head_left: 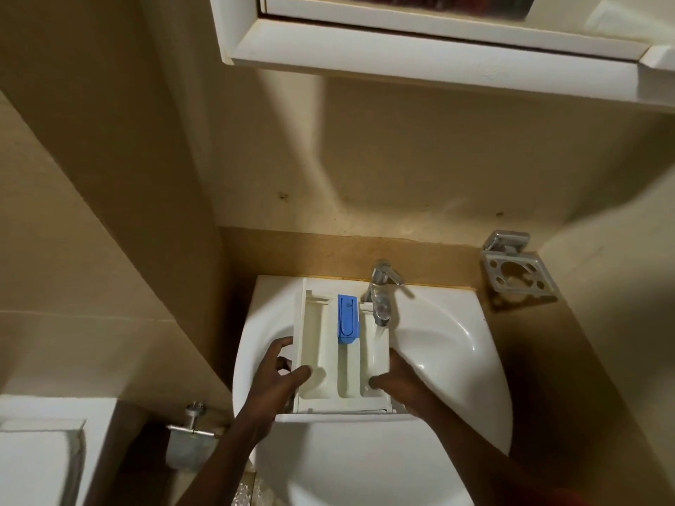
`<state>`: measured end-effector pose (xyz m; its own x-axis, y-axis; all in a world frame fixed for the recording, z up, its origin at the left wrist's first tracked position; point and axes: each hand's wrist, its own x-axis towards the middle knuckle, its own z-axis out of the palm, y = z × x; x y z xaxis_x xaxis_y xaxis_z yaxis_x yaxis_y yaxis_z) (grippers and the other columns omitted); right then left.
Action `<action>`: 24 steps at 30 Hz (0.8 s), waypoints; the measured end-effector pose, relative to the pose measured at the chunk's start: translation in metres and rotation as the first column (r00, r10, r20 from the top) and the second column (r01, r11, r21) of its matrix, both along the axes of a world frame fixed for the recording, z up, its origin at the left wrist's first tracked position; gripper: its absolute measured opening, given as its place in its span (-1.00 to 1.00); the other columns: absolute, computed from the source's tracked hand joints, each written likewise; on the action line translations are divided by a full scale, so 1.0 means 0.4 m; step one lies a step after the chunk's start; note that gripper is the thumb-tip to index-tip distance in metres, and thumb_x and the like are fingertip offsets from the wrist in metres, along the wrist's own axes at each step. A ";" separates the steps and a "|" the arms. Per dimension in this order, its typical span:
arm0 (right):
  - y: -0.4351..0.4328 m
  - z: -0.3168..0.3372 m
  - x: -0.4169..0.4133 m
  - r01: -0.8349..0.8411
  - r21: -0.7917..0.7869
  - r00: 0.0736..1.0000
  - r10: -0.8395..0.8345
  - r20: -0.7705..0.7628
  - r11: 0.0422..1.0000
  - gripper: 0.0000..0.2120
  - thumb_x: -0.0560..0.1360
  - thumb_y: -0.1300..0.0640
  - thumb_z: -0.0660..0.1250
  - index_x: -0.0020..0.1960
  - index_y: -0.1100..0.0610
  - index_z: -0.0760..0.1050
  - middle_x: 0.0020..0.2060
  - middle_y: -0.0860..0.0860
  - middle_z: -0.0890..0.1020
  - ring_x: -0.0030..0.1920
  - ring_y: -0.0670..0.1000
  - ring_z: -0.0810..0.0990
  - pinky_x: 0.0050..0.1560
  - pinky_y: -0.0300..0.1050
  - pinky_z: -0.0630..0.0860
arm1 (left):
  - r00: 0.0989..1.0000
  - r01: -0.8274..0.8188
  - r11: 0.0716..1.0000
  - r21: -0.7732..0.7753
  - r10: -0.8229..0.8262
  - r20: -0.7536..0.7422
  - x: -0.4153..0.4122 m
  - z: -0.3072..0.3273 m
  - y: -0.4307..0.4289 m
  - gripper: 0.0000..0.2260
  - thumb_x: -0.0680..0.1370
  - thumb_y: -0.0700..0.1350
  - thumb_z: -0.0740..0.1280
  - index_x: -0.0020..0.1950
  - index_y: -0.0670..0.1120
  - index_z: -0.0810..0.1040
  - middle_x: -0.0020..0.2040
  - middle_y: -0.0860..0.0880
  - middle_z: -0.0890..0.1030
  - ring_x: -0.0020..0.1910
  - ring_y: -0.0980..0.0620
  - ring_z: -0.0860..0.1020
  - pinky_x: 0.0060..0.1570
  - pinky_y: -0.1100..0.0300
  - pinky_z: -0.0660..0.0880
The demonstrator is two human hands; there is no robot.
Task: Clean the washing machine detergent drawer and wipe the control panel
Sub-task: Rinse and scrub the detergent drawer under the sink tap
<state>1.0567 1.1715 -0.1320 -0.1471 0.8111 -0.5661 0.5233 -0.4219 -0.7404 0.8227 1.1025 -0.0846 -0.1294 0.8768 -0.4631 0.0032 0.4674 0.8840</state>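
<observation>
One detergent drawer [321,345], three compartments, one blue insert [347,319]. Two hands: left hand [270,381], right hand [401,383]. One sink [456,341]. One tap [380,297]. One metal toothbrush holder [517,273] on wall. One paper roll holder [186,443]. One wall cabinet [401,56].
</observation>
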 end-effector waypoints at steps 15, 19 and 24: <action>0.091 0.060 0.010 0.072 0.264 0.960 -0.138 0.242 0.962 -0.77 0.46 -0.05 0.42 -0.04 0.11 0.55 -0.19 0.02 0.67 -0.16 0.05 0.62 -0.20 -0.11 0.49 | 0.986 0.037 0.999 0.008 -0.035 -0.165 -0.024 0.020 0.014 -0.54 0.39 -0.08 0.49 0.23 0.15 0.43 -0.01 -0.12 0.57 -0.05 -0.09 0.62 -0.15 0.01 0.66; -0.024 0.001 -0.003 -0.110 -0.030 0.991 0.112 0.075 0.993 -0.79 0.42 0.13 0.47 0.05 0.07 0.59 -0.17 -0.07 0.68 -0.21 -0.12 0.62 -0.17 -0.23 0.51 | 0.991 0.005 1.000 0.018 -0.003 -0.132 -0.028 0.035 0.019 -0.49 0.34 -0.05 0.46 0.26 0.13 0.44 -0.03 -0.11 0.57 -0.04 -0.14 0.62 -0.29 0.10 0.60; 0.087 0.053 -0.005 0.198 0.039 0.980 -0.196 -0.036 0.979 -0.75 0.29 0.15 0.58 -0.07 0.12 0.63 -0.23 0.01 0.71 -0.26 -0.02 0.65 -0.25 -0.14 0.54 | 0.996 0.003 1.000 -0.013 -0.005 -0.094 -0.045 0.021 0.018 -0.55 0.30 -0.01 0.43 0.17 0.19 0.47 -0.02 -0.18 0.60 -0.07 -0.18 0.66 -0.16 -0.11 0.64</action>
